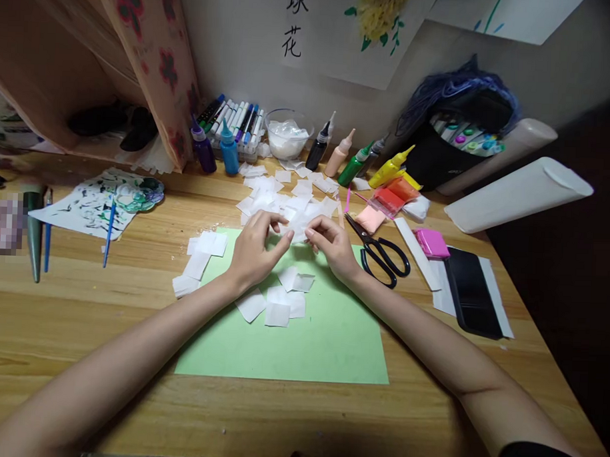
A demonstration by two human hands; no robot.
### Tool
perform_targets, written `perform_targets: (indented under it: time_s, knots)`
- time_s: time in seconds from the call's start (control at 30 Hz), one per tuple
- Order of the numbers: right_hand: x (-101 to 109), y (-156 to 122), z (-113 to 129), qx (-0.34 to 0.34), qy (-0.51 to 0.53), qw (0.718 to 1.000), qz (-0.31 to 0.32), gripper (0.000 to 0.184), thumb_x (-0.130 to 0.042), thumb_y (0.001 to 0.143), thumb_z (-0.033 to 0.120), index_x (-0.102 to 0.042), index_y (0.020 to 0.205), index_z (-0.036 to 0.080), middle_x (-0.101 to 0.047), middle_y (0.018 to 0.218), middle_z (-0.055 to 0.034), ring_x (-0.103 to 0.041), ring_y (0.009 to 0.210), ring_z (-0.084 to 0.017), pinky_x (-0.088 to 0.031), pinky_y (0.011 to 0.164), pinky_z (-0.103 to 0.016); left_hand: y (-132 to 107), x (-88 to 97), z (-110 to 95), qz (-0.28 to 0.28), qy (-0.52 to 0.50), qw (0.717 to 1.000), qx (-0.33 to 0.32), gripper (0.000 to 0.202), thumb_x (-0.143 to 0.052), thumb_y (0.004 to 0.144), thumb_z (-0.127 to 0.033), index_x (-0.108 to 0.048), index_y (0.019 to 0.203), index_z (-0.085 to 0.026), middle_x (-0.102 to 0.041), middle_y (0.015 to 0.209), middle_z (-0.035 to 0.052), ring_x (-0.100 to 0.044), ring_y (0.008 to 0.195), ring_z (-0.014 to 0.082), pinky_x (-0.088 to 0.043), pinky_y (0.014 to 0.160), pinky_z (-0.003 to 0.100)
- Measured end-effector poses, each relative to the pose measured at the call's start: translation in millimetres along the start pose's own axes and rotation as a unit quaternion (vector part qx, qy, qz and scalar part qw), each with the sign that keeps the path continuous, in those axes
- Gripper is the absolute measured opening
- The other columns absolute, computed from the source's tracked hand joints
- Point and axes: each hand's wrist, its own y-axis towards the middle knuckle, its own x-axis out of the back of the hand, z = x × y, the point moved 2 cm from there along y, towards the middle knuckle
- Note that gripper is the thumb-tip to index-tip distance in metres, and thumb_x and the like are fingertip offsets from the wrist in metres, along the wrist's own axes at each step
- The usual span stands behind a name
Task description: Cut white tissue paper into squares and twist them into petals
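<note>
Over the top part of a green sheet of paper (280, 354), both my hands are at a thin white paper square (297, 229). My right hand (333, 246) pinches its right edge between thumb and fingertips. At the left edge, my left hand (259, 248) holds it with curled fingers and thumb. Behind it lies a loose pile of white paper squares (263, 195). Several more paper squares (278, 313) lie on the green sheet below my hands. Another group of squares (198, 261) overlaps the sheet's left edge.
Black-handled scissors (384, 258) lie right of my right hand, near a phone (473, 291) and a pink packet (432, 243). Paint bottles (352, 165), a glass bowl (287, 138) and markers (238, 123) line the wall. Brushes (109, 232) and a paint-smeared sheet (93, 208) lie left.
</note>
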Motion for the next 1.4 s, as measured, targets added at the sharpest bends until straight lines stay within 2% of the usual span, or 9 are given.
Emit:
perform_targets:
  time_s: [0.07, 0.17, 0.53, 0.6, 0.7, 0.8, 0.97, 1.17, 1.4]
  knots:
    - [-1, 0, -1, -0.008, 0.000, 1.000, 0.022, 0.022, -0.061, 0.081, 0.038, -0.054, 0.075, 0.018, -0.050, 0.067, 0.0026, -0.041, 0.054, -0.008, -0.033, 0.052, -0.023, 2, -0.8, 2, 0.016, -0.029, 0.999, 0.002, 0.020, -0.053, 0.085, -0.038, -0.057, 0.090, -0.019, -0.054, 0.083, 0.0014, -0.048, 0.073, 0.0134, -0.039, 0.069, 0.027]
    - [-2, 0, -3, -0.025, 0.020, 0.998, 0.049, 0.026, -0.056, 0.084, 0.041, -0.053, 0.073, 0.018, -0.050, 0.064, 0.0028, -0.040, 0.052, -0.008, -0.032, 0.050, -0.023, 5, -3.1, 5, 0.061, -0.082, 0.995, -0.005, 0.025, -0.051, 0.087, -0.036, -0.054, 0.070, -0.018, -0.046, 0.067, -0.0014, -0.043, 0.064, 0.0115, -0.035, 0.060, 0.025]
    - [-6, -3, 4, -0.039, 0.017, 0.996, 0.073, 0.028, -0.062, 0.079, 0.042, -0.054, 0.070, 0.017, -0.045, 0.060, 0.0043, -0.038, 0.054, -0.007, -0.030, 0.050, -0.022, 5, -4.5, 7, 0.065, -0.105, 0.992, 0.007, 0.037, -0.050, 0.087, -0.034, -0.040, 0.056, -0.017, -0.037, 0.056, -0.0038, -0.037, 0.055, 0.0099, -0.030, 0.054, 0.025]
    - [-6, -2, 4, -0.039, 0.011, 0.997, 0.063, 0.029, -0.063, 0.078, 0.042, -0.055, 0.068, 0.016, -0.043, 0.059, 0.0046, -0.037, 0.053, -0.007, -0.029, 0.050, -0.023, 4, -4.1, 8, 0.043, -0.080, 0.996, 0.009, 0.032, -0.051, 0.086, -0.033, -0.043, 0.060, -0.017, -0.042, 0.060, -0.0032, -0.040, 0.057, 0.0100, -0.033, 0.056, 0.025]
    - [-5, -2, 3, -0.041, -0.005, 0.999, 0.033, 0.028, -0.065, 0.076, 0.041, -0.057, 0.067, 0.015, -0.044, 0.058, 0.0042, -0.036, 0.052, -0.007, -0.028, 0.049, -0.023, 2, -0.8, 6, -0.063, -0.023, 0.998, 0.005, 0.015, -0.061, 0.080, -0.029, -0.052, 0.079, -0.018, -0.051, 0.078, 0.0002, -0.045, 0.067, 0.0108, -0.038, 0.062, 0.025]
    - [-6, -3, 1, -0.045, -0.020, 0.999, 0.013, 0.027, -0.064, 0.076, 0.040, -0.060, 0.068, 0.015, -0.046, 0.058, 0.0036, -0.037, 0.052, -0.007, -0.028, 0.049, -0.024, -2, 0.1, 3, -0.118, 0.027, 0.992, -0.030, 0.020, -0.065, 0.076, -0.027, -0.056, 0.091, -0.018, -0.053, 0.088, 0.0023, -0.047, 0.071, 0.0115, -0.041, 0.064, 0.025]
    - [-5, -4, -1, -0.045, -0.042, 0.998, 0.023, 0.025, -0.060, 0.080, 0.038, -0.063, 0.070, 0.015, -0.048, 0.057, 0.0031, -0.038, 0.051, -0.008, -0.027, 0.049, -0.024, -5, -3.8, -1, -0.072, 0.068, 0.993, -0.063, 0.011, -0.063, 0.078, -0.030, -0.065, 0.080, -0.020, -0.053, 0.077, -0.0001, -0.048, 0.064, 0.0100, -0.041, 0.060, 0.024]
    - [-5, -4, 1, -0.037, -0.076, 0.996, 0.036, 0.042, -0.051, 0.085, 0.041, -0.048, 0.051, 0.016, -0.036, 0.049, 0.0052, -0.033, 0.049, -0.008, -0.025, 0.049, -0.025, -5, -4.4, -2, -0.060, 0.094, 0.993, -0.049, 0.011, -0.064, 0.075, -0.030, -0.066, 0.073, -0.019, -0.053, 0.067, -0.0012, -0.047, 0.057, 0.0093, -0.038, 0.055, 0.024]
    - [-6, -5, 1, -0.054, -0.082, 0.994, 0.051, 0.026, -0.057, 0.080, 0.036, -0.065, 0.071, 0.013, -0.054, 0.062, 0.0008, -0.043, 0.057, -0.009, -0.032, 0.054, -0.024, -5, -4.9, 0, -0.036, 0.080, 0.996, -0.037, 0.013, -0.064, 0.072, -0.027, -0.062, 0.063, -0.017, -0.050, 0.060, -0.0021, -0.044, 0.053, 0.0089, -0.035, 0.051, 0.023]
